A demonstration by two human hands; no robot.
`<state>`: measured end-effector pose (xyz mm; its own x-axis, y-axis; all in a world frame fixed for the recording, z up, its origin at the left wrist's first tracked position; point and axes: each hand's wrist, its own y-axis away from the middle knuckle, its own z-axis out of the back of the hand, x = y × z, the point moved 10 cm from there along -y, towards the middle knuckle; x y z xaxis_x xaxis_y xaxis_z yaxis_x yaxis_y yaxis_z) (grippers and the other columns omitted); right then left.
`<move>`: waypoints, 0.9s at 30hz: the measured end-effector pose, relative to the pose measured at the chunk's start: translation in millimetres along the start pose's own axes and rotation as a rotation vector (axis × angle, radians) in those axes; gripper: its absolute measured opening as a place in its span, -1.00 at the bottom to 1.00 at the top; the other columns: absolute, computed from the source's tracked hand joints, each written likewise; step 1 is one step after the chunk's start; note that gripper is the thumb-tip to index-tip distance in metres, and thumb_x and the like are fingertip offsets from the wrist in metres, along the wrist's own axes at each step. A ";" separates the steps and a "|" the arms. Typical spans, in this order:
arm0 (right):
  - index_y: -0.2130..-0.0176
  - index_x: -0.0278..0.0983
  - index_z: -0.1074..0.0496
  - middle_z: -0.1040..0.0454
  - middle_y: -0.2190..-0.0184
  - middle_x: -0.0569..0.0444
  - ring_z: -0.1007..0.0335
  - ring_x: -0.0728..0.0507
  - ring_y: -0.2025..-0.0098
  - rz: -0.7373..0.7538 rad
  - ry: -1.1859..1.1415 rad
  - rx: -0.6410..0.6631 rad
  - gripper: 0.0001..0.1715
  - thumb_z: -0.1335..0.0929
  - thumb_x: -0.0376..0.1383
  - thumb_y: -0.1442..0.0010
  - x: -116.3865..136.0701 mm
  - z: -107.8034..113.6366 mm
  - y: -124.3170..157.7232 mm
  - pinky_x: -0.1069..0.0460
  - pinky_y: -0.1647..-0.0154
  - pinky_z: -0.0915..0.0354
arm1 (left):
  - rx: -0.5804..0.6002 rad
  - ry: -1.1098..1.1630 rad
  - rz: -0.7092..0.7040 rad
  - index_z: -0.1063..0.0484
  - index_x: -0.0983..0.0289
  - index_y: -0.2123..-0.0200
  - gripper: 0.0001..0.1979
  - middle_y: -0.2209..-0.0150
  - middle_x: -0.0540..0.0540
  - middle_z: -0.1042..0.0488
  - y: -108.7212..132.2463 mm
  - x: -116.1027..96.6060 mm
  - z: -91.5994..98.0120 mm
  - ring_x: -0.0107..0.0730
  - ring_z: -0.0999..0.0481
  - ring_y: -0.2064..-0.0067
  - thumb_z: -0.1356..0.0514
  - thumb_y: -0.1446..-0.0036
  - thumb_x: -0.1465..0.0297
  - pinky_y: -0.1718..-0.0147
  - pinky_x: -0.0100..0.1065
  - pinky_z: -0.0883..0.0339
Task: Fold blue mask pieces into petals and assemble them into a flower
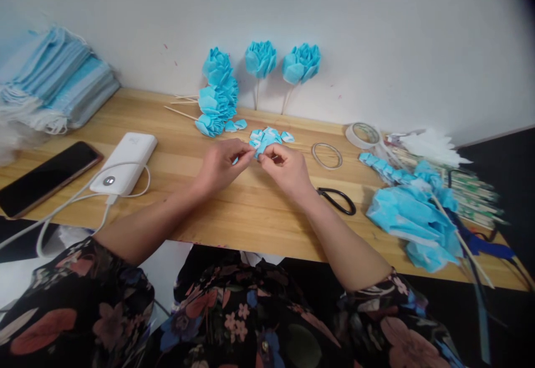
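Near the middle of the table, my left hand (pixel 225 163) and my right hand (pixel 288 170) face each other with closed fingertips. Between them they pinch a small light-blue petal (pixel 259 149), mostly covered by the fingers. Just behind lies a small pile of folded blue petals (pixel 271 134), some with white showing. Beyond it, blue flowers (pixel 217 100) on thin sticks lie stacked, and two finished blue flowers (pixel 301 64) lean upright against the wall. A black looped handle (pixel 340 201), likely of scissors, shows beside my right wrist, its other end hidden.
To the left are a stack of blue masks (pixel 62 78), a phone (pixel 48 175) and a cabled white power bank (pixel 125 161). On the right lie a thin ring (pixel 326 156), a tape roll (pixel 363 135), crumpled blue material (pixel 412 217) and a blue-handled tool (pixel 487 245).
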<state>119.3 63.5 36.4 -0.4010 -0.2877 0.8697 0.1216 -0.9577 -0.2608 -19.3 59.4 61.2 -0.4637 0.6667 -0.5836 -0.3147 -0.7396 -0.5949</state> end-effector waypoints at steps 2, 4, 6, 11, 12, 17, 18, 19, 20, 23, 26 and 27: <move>0.51 -0.21 -0.31 -0.32 0.55 0.19 -0.15 0.00 0.49 -0.002 0.005 0.005 -0.78 -0.35 -0.21 -0.12 -0.3 -0.5 0.3 0.02 0.38 -0.13 | -0.006 -0.003 -0.014 -0.53 0.25 0.38 -0.86 0.55 -0.03 -0.42 0.2 -1.3 0.2 -0.50 -0.30 0.51 -0.19 -0.22 0.43 0.46 -0.38 -0.15; 0.51 -0.21 -0.31 -0.31 0.56 0.19 -0.15 0.00 0.48 0.000 0.011 0.008 -0.79 -0.35 -0.22 -0.12 0.2 -1.1 0.6 0.02 0.37 -0.14 | -0.013 -0.015 -0.017 -0.51 0.25 0.41 -0.86 0.56 -0.04 -0.40 0.4 -1.5 0.5 -0.51 -0.28 0.52 -0.19 -0.20 0.44 0.46 -0.39 -0.15; 0.51 -0.21 -0.31 -0.31 0.56 0.19 -0.15 -0.01 0.48 0.011 0.013 0.009 -0.79 -0.35 -0.23 -0.12 1.7 -1.9 0.6 0.02 0.35 -0.15 | -0.014 -0.029 -0.021 -0.48 0.25 0.45 -0.84 0.57 -0.04 -0.38 0.3 -1.6 0.4 -0.51 -0.27 0.52 -0.18 -0.19 0.45 0.47 -0.39 -0.14; 0.52 -0.21 -0.30 -0.33 0.56 0.19 -0.15 0.00 0.49 0.013 0.021 0.014 -0.79 -0.35 -0.24 -0.11 2.1 -3.2 0.5 0.02 0.36 -0.16 | 0.002 -0.064 -0.005 -0.46 0.24 0.46 -0.84 0.59 -0.04 -0.36 -1.1 -0.3 0.2 -0.50 -0.25 0.53 -0.16 -0.17 0.45 0.47 -0.38 -0.14; 0.52 -0.21 -0.30 -0.33 0.56 0.19 -0.14 0.00 0.49 0.008 0.023 0.015 -0.79 -0.35 -0.24 -0.11 1.7 -3.3 0.5 0.02 0.36 -0.16 | 0.002 -0.065 -0.001 -0.46 0.24 0.46 -0.84 0.58 -0.04 -0.36 -1.4 -0.2 0.5 -0.49 -0.25 0.53 -0.16 -0.17 0.44 0.47 -0.38 -0.15; 0.51 -0.21 -0.31 -0.29 0.56 0.20 -0.13 0.00 0.48 -0.007 -0.008 0.032 -0.78 -0.35 -0.22 -0.11 0.9 -4.0 0.3 0.02 0.36 -0.15 | -0.006 0.028 0.049 -0.47 0.26 0.46 -0.85 0.56 -0.03 -0.41 -2.5 1.8 2.8 -0.52 -0.24 0.53 -0.18 -0.16 0.42 0.50 -0.41 -0.12; 0.51 -0.21 -0.31 -0.28 0.56 0.20 -0.12 0.00 0.49 -0.008 -0.023 0.035 -0.78 -0.35 -0.22 -0.11 0.8 -3.8 0.0 0.03 0.37 -0.14 | -0.007 0.070 0.077 -0.47 0.27 0.47 -0.85 0.56 -0.03 -0.41 -2.8 4.1 2.7 -0.53 -0.24 0.53 -0.18 -0.15 0.41 0.52 -0.42 -0.11; 0.51 -0.21 -0.31 -0.27 0.57 0.20 -0.11 0.00 0.49 -0.011 -0.043 0.037 -0.78 -0.36 -0.21 -0.11 0.6 -3.6 -0.6 0.03 0.37 -0.14 | -0.004 0.117 0.113 -0.46 0.27 0.47 -0.84 0.56 -0.03 -0.41 -2.9 7.5 2.0 -0.53 -0.23 0.53 -0.18 -0.14 0.40 0.53 -0.43 -0.10; 0.52 -0.21 -0.31 -0.26 0.57 0.21 -0.11 0.00 0.48 -0.015 -0.066 0.039 -0.77 -0.36 -0.20 -0.10 0.0 -3.3 -1.3 0.03 0.38 -0.13 | 0.002 0.168 0.157 -0.45 0.27 0.48 -0.84 0.56 -0.03 -0.41 -2.9 11.9 0.9 -0.54 -0.23 0.54 -0.19 -0.14 0.38 0.54 -0.43 -0.10; 0.53 -0.22 -0.30 -0.25 0.56 0.20 -0.12 0.00 0.46 -0.046 -0.141 0.053 -0.75 -0.36 -0.17 -0.08 -4.0 -3.1 -3.7 0.04 0.37 -0.14 | 0.006 0.316 0.291 -0.40 0.26 0.50 -0.83 0.57 -0.03 -0.37 -1.9 28.0 -2.1 -0.53 -0.25 0.54 -0.19 -0.12 0.35 0.55 -0.44 -0.12; 0.52 -0.22 -0.34 -0.29 0.56 0.20 -0.15 0.00 0.46 -0.099 -0.202 0.054 -0.75 -0.37 -0.14 -0.06 -11.6 -2.5 -5.9 0.04 0.36 -0.14 | -0.014 0.397 0.382 -0.39 0.25 0.46 -0.83 0.59 -0.05 -0.32 -0.3 43.7 -1.6 -0.53 -0.22 0.56 -0.19 -0.13 0.31 0.57 -0.43 -0.13; 0.52 -0.22 -0.36 -0.31 0.56 0.20 -0.17 0.00 0.46 -0.121 -0.222 0.048 -0.75 -0.38 -0.13 -0.05 -14.8 -1.7 -6.4 0.04 0.37 -0.15 | -0.020 0.403 0.400 -0.40 0.24 0.45 -0.83 0.59 -0.07 -0.30 0.0 48.3 -1.2 -0.54 -0.19 0.57 -0.19 -0.14 0.30 0.59 -0.43 -0.11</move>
<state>122.9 74.0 24.4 -0.2066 -0.1586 0.9655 0.1296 -0.9825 -0.1336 -40.8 91.7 32.3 -0.1895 0.3201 -0.9282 -0.1622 -0.9426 -0.2919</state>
